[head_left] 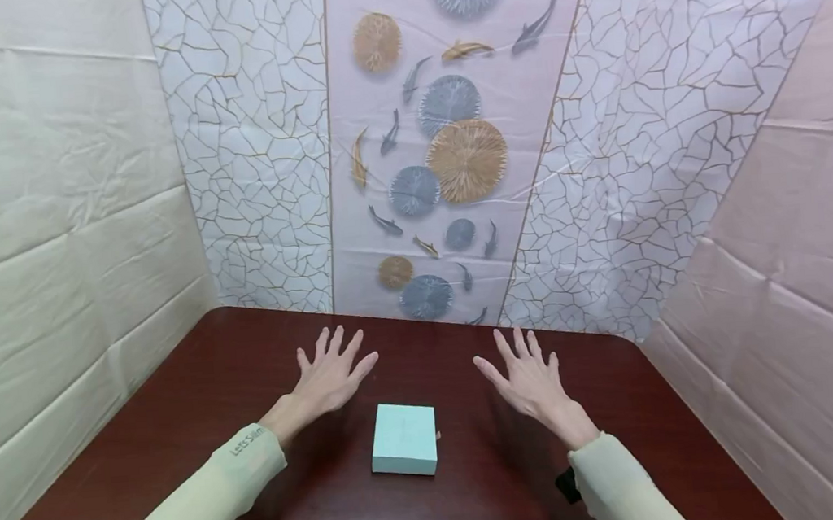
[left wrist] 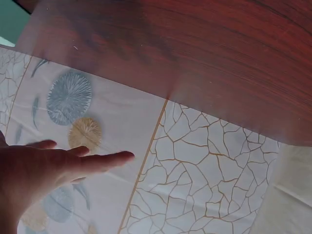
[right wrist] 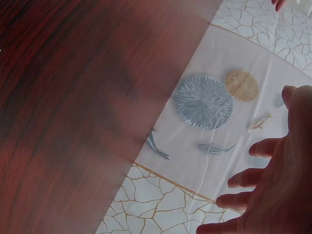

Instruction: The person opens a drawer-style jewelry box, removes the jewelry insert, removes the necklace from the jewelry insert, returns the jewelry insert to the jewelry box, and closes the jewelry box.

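A pale turquoise box (head_left: 404,438) with a small tab on its right side lies on the dark red-brown table, between the two forearms. My left hand (head_left: 328,373) is spread above the table, up and to the left of the box, and holds nothing. On the other side, my right hand (head_left: 532,377) also has its fingers spread and holds nothing. Neither hand touches the box. In the left wrist view the left hand (left wrist: 58,168) is seen from the side, and a corner of the box (left wrist: 12,22) shows at the upper left. The right wrist view shows the right hand's (right wrist: 273,185) fingers apart.
The glossy wooden table (head_left: 178,409) has rounded far corners. Behind it hangs a patterned cloth (head_left: 417,170) with fish and round motifs. Pale cloth walls close in the left side (head_left: 68,222) and the right side (head_left: 779,289). A black band (head_left: 568,485) shows at the right sleeve.
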A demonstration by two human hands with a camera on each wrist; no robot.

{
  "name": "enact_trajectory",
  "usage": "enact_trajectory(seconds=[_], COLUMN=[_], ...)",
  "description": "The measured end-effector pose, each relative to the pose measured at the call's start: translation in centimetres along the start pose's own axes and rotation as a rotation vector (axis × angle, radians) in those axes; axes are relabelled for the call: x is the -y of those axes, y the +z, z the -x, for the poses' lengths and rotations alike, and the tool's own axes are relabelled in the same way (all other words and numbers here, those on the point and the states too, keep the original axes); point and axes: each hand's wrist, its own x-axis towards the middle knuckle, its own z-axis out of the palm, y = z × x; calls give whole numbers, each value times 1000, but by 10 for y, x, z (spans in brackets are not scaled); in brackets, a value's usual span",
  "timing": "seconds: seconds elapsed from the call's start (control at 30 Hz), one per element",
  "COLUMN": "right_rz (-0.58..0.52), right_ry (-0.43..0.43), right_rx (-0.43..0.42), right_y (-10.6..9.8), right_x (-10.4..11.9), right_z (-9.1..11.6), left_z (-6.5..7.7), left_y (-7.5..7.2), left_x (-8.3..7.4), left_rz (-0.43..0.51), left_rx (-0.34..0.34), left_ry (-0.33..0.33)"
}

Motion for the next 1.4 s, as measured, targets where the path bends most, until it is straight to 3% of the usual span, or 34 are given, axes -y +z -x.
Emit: enact_trajectory(seconds=[0.17,0.4,0.53,0.7,0.93,1.1,1.23,1.4], right_rz=[0,25,30,21,-52,-258,-395,-450], right_ry=[-16,-40,-61,-123,-265,-350,-331,-290], right_rx=[-8,-4,-3,11,38,238,424,576], right_y=[-2,-8,-11,-11,-7,-2,4,10], right_x=[0,1,3,9,24,34,38,45], right_z=[-3,-5,-4,-2,2,3,5,8], left_z=[2,15,18,20,24,23,22,23], left_y=[-4,-4,-2,6,16,16,17,17], left_x=[-6,-27,-37,-36,-31,-33,-36,-37], left_rz=[23,-53,-57,-39,-40,-60,-50,-41], left_rx=[76,443,538,569,535,531,540,542], left_ry=[84,240,285,286,345,349,333,328])
